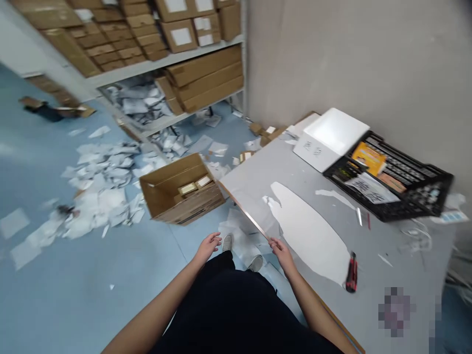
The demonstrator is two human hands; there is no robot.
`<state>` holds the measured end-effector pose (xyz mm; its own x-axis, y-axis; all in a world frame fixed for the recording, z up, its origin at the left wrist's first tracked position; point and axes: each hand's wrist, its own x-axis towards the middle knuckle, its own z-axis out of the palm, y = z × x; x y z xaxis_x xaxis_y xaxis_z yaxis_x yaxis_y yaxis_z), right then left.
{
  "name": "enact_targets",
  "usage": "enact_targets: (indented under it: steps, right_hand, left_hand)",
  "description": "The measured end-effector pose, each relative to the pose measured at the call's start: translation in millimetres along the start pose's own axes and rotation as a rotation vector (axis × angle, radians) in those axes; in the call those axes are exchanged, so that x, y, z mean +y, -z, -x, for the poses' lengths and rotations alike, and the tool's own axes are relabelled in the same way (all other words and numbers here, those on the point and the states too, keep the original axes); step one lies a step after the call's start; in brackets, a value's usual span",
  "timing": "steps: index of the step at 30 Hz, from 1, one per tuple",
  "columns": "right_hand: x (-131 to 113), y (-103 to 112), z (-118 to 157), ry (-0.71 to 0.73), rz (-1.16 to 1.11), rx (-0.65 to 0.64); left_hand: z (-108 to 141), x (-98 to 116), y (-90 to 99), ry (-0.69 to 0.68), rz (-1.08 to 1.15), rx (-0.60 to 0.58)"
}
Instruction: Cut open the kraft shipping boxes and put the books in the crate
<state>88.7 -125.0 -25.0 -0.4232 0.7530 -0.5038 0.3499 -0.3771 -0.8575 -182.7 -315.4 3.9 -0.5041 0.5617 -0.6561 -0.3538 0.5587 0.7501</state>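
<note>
My left hand (209,246) hangs in the air over the floor, fingers loosely curled and apart, holding nothing. At the near edge of the grey table (258,189), my right hand (280,251) touches the rim with its fingertips, the fingers apart. A torn white sheet (313,236) lies on the table to the right of that hand. Beyond the sheet's near end rests a red and black utility knife (351,273). An open cardboard box (184,216), with small boxes (188,188) inside, stands left of the table.
A black crate (416,169) holding papers and a white bin (324,140) sit at the table's back. Crumpled paper (106,172) litters the blue floor on the left. Shelves (158,64) loaded with cardboard boxes stand at the upper left, near a wall.
</note>
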Motion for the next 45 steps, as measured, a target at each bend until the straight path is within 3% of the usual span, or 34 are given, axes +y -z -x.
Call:
enact_targets:
  steps: [6, 15, 18, 21, 26, 36, 45]
  right_hand:
    - [-40.8, -114.5, -35.4, 0.049, 0.111, -0.249]
    - [-68.1, -317.1, -62.1, 0.026, 0.220, -0.357]
    - [-78.9, -366.4, -64.8, 0.046, 0.240, -0.406]
    - [-87.8, -396.8, -73.3, 0.053, 0.269, -0.429]
    - [-99.2, -426.4, -107.3, 0.032, 0.335, -0.444]
    - [-113.4, -508.7, -213.7, -0.053, 0.400, -0.576]
    - [-112.1, -567.1, -294.5, -0.088, 0.408, -0.550]
  left_hand:
    - [9.8, -29.3, 94.9, 0.045, 0.185, 0.224]
    - [-42.9, -47.5, 263.6, 0.034, 0.233, 0.313]
    - [-59.3, -47.6, 313.4, -0.012, 0.180, 0.354]
    - [-77.3, -47.2, 348.9, -0.043, 0.161, 0.399]
    - [-109.7, -44.8, 378.8, 0.006, 0.184, 0.474]
    - [-168.8, -21.7, 401.6, 0.189, -0.025, 0.556]
    - [-269.7, 5.4, 439.5, 0.190, 0.021, 0.511]
